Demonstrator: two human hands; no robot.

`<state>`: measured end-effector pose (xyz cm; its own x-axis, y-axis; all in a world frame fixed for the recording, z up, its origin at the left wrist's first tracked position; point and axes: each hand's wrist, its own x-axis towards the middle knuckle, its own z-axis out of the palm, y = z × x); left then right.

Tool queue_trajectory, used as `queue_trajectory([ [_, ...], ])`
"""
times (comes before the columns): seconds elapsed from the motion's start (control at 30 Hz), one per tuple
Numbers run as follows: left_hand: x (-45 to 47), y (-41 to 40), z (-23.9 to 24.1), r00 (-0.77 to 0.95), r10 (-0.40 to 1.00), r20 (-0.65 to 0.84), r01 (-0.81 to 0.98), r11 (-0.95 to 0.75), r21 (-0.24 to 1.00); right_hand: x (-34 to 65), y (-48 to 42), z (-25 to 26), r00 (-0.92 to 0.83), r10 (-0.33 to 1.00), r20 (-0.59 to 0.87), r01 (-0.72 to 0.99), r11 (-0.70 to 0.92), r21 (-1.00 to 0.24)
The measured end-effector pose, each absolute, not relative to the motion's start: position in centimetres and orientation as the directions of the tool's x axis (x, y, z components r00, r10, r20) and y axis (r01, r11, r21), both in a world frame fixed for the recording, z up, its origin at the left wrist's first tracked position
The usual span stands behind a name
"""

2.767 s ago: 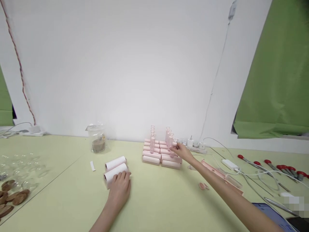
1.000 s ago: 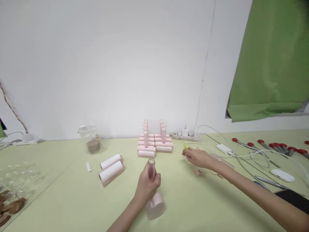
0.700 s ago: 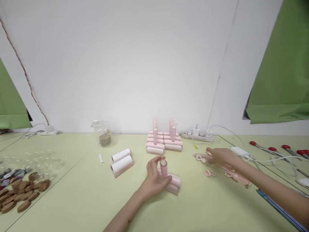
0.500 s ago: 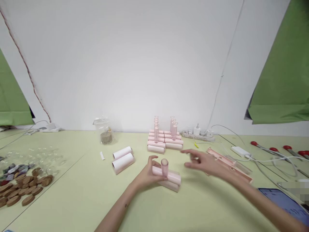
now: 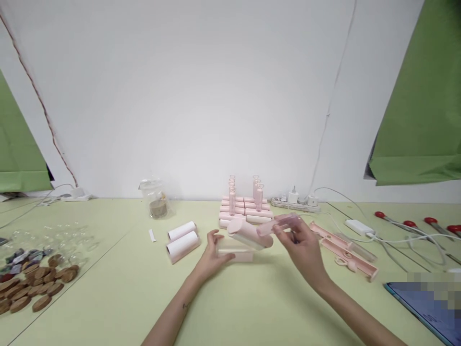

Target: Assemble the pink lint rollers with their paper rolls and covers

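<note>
My right hand (image 5: 305,251) grasped the handle (image 5: 275,225), a slim, see-through pink tube. The roller (image 5: 248,233) at its end, smooth and pale pink, hung at a tilt above the table (image 5: 144,298). My left hand (image 5: 210,258) gripped the clear, boxy cover (image 5: 241,254) by one end, just below the roller.

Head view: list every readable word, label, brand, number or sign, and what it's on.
None readable.
Device screen: faint marks, too blurred to read; part of it is pixelated.
Left forearm: small dark mark, too small to tell whether it is lettering.
Pink roller in the right hand: no print visible.
Clear cover at the left hand: no print visible.
</note>
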<state>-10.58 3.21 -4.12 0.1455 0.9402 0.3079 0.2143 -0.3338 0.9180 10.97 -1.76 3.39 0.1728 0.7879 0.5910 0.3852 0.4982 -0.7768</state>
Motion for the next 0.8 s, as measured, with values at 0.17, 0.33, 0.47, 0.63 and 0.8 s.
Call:
queue_trajectory([
  [0.17, -9.5, 2.7, -1.9, -0.039, 0.96, 0.276, -0.165, -0.278, 0.946, 12.5, -2.5, 3.6, 0.11, 0.884, 0.454, 0.19, 0.43, -0.883],
  [0.33, -5.5, -0.6, -2.0, 0.557, 0.823, -0.111, -0.456, 0.415, 0.788, 11.3, -3.0, 1.7, -0.081, 0.957, 0.279, -0.042, 0.276, -0.96],
  [0.47, -4.2, -2.6, -2.9, 0.555, 0.804, -0.215, -0.521, 0.537, 0.664, 9.7, -3.4, 0.7, -0.068, 0.989, 0.131, -0.191, 0.116, -0.975],
  [0.63, -4.9, -2.8, -3.2, 0.451, 0.891, -0.048, -0.471, 0.283, 0.835, 10.2, -2.4, -0.2, -0.098, 0.995, -0.018, -0.385, -0.055, -0.921],
  [0.8, -4.9, -2.6, -2.8, 0.502, 0.864, -0.03, -0.305, 0.209, 0.929, 11.7, -0.6, -0.9, -0.242, 0.954, -0.178, -0.474, -0.276, -0.836],
])
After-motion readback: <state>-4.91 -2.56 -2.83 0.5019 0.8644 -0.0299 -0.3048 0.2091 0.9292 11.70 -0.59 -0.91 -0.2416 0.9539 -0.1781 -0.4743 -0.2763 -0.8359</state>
